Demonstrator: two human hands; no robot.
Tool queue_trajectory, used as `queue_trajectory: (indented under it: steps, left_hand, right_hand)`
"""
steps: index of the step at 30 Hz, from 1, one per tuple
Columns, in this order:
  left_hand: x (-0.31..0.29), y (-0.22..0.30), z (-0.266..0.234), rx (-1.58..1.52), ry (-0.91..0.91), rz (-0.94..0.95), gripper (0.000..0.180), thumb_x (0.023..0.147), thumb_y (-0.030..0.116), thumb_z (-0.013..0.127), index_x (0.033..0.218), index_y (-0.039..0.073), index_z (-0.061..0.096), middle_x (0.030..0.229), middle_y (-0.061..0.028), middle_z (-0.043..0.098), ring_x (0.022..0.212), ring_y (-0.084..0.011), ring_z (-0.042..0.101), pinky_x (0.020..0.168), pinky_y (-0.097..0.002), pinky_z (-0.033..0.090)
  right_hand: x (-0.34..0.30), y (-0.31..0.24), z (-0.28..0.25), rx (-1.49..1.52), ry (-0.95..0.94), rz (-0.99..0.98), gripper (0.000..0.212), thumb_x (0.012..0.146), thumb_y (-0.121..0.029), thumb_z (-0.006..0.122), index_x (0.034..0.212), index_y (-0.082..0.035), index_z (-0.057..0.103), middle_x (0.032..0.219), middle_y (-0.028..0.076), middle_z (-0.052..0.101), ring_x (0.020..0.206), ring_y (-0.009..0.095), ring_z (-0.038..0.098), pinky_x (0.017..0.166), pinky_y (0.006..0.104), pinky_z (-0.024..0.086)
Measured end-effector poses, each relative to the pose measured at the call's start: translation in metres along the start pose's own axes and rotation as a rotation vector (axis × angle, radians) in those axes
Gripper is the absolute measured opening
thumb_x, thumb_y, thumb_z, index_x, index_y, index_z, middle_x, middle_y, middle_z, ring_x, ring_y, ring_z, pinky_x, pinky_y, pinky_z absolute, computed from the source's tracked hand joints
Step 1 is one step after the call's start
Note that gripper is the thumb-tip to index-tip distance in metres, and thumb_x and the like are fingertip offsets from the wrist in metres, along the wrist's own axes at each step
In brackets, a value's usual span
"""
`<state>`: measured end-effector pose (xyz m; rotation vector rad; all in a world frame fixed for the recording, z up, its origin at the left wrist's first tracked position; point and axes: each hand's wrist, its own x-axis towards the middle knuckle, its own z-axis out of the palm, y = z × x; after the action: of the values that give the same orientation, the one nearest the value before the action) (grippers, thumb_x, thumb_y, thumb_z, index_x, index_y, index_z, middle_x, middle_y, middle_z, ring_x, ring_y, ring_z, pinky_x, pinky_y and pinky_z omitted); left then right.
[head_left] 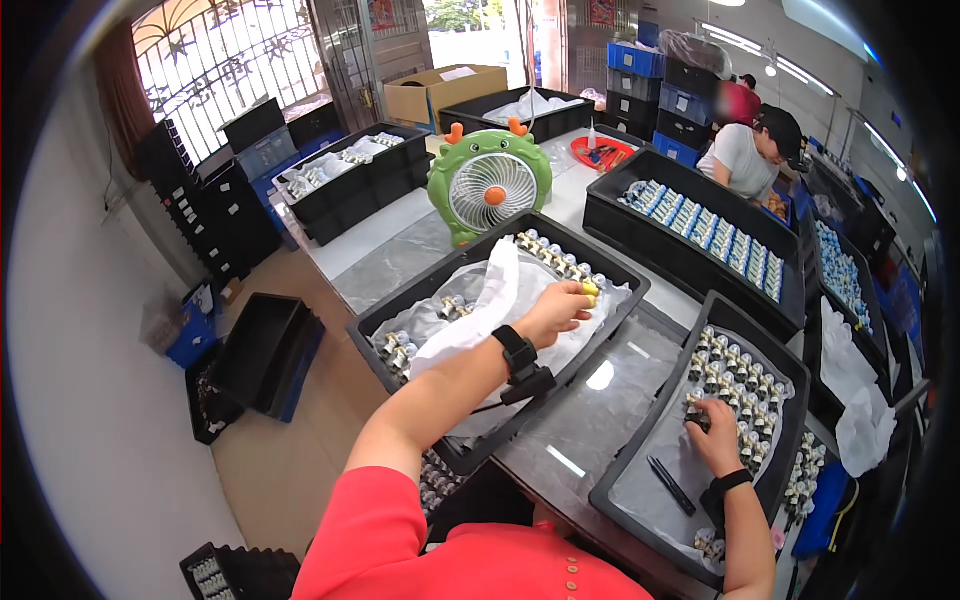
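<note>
My left hand [556, 312] reaches over the far right part of a black tray [457, 262] lined with white sheet. Its fingers are closed on a small yellow piece [590, 291], whose kind I cannot make out. Just beyond it runs a row of small parts [548, 254] with brass-coloured and clear rounded ends. My right hand [716, 436] is over a second black tray [612, 480] on the right, its fingers pinched around a small dark-based part [697, 420]. Rows of similar parts [748, 375] stand beside it. A black pen [671, 486] lies on that tray's liner.
A green fan [490, 185] stands behind the left tray. Black crates [690, 262] of blue-and-white parts line the far right, where a co-worker [745, 155] bends over. A red dish [602, 152] holds tools. Stacked bins [262, 355] sit on the floor at left.
</note>
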<state>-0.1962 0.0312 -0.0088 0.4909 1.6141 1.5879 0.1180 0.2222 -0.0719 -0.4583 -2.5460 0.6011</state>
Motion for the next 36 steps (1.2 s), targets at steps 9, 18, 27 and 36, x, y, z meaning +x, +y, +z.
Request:
queue_trajectory:
  steps: [9, 18, 27, 36]
  left_hand:
    - [-0.041, -0.012, 0.077, -0.276, -0.270, -0.027, 0.022, 0.086, 0.014, 0.062, 0.107, 0.013, 0.061, 0.101, 0.0021, 0.062, 0.090, -0.0107, 0.058, 0.082, -0.0292, 0.044]
    - [-0.070, -0.027, 0.100, -0.173, -0.354, -0.145, 0.021, 0.087, 0.014, 0.060, 0.108, 0.012, 0.060, 0.101, 0.0018, 0.061, 0.088, -0.0076, 0.057, 0.080, -0.0248, 0.044]
    - [-0.076, -0.041, 0.111, -0.177, -0.452, -0.179, 0.019, 0.089, 0.011, 0.057, 0.107, 0.010, 0.060, 0.097, 0.0013, 0.062, 0.082, -0.0059, 0.058, 0.074, -0.0198, 0.046]
    - [-0.057, -0.025, 0.081, -0.045, -0.391, -0.046, 0.020, 0.088, 0.016, 0.060, 0.108, 0.011, 0.060, 0.096, 0.0026, 0.063, 0.084, -0.0065, 0.058, 0.074, -0.0223, 0.043]
  right_hand:
    - [0.000, -0.003, -0.003, -0.010, -0.028, 0.014, 0.031, 0.068, -0.009, 0.069, 0.097, -0.002, 0.060, 0.098, 0.014, 0.060, 0.097, 0.034, 0.053, 0.088, 0.0412, 0.042]
    - [-0.001, -0.002, -0.002, -0.038, -0.005, 0.063, 0.036, 0.068, -0.007, 0.070, 0.102, -0.001, 0.059, 0.101, 0.015, 0.059, 0.097, 0.034, 0.053, 0.087, 0.0408, 0.043]
    - [-0.004, 0.002, -0.002, -0.103, -0.009, 0.094, 0.037, 0.065, -0.006, 0.072, 0.100, -0.001, 0.059, 0.099, 0.014, 0.058, 0.096, 0.034, 0.053, 0.085, 0.0407, 0.044]
    - [-0.002, 0.004, -0.001, -0.060, -0.019, 0.087, 0.035, 0.066, -0.007, 0.071, 0.099, -0.001, 0.060, 0.100, 0.014, 0.057, 0.097, 0.035, 0.052, 0.086, 0.0407, 0.043]
